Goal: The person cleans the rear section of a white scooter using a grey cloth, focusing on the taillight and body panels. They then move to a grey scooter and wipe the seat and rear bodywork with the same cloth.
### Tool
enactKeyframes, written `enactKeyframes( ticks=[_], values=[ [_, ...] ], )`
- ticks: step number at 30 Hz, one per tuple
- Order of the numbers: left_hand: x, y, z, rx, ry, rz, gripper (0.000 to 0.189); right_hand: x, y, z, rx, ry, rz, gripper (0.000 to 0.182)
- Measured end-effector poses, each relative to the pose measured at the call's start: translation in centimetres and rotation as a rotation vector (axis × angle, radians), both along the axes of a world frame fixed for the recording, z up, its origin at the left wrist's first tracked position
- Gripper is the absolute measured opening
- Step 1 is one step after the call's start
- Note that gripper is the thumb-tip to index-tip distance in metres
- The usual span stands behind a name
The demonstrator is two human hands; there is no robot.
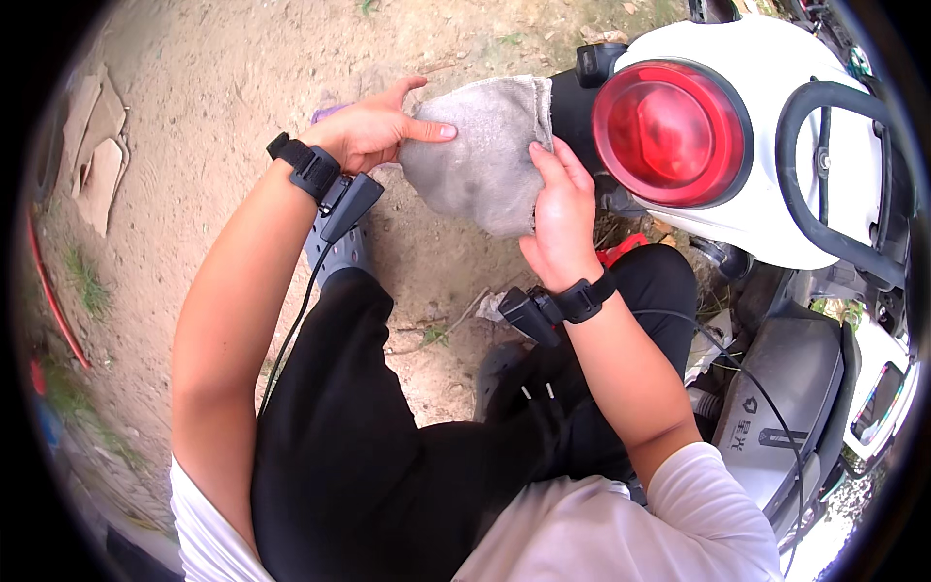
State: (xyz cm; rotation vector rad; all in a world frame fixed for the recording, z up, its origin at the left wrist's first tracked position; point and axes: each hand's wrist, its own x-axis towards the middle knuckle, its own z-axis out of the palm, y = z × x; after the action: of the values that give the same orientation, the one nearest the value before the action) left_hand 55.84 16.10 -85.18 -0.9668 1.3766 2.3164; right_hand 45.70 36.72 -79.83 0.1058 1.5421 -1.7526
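Observation:
A grey, folded cloth (pixel 480 153) with smudges is stretched between both hands above the dirt ground. My left hand (pixel 378 129) pinches its left end, with the thumb on top and the other fingers partly hidden. On the cloth's right edge, my right hand (pixel 564 196) has its thumb on the near face; some fingers are behind it. Just right of the cloth is the round red tail light (pixel 669 132) of a white scooter (pixel 771 58). A strapped device with a cable sits on each wrist.
The scooter's black grab rail (pixel 789 145) and a grey side cover (pixel 782 393) are at the right. Torn cardboard (pixel 98 153) and a red hose or cable (pixel 51 291) lie at the left. Something red (pixel 622 247) shows beside the right knee.

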Motion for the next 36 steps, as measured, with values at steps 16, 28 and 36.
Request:
enactKeyframes(
  ticks=[16, 28, 36],
  values=[
    [-0.1, 1.1, -2.3, -0.263, 0.218, -0.208, 0.096, -2.0, 2.6, -6.3, 0.460, 0.542, 0.288, 0.027],
    [1.1, 1.8, -4.7, -1.033, 0.212, -0.574, 0.077, -0.1, 2.8, -4.9, 0.663, 0.949, 0.690, 0.055],
    [1.0, 1.0, -6.4, -0.978, 0.327, -0.529, 0.032, -0.7, 3.7, -6.4, 0.756, 0.867, 0.650, 0.040]
  ],
)
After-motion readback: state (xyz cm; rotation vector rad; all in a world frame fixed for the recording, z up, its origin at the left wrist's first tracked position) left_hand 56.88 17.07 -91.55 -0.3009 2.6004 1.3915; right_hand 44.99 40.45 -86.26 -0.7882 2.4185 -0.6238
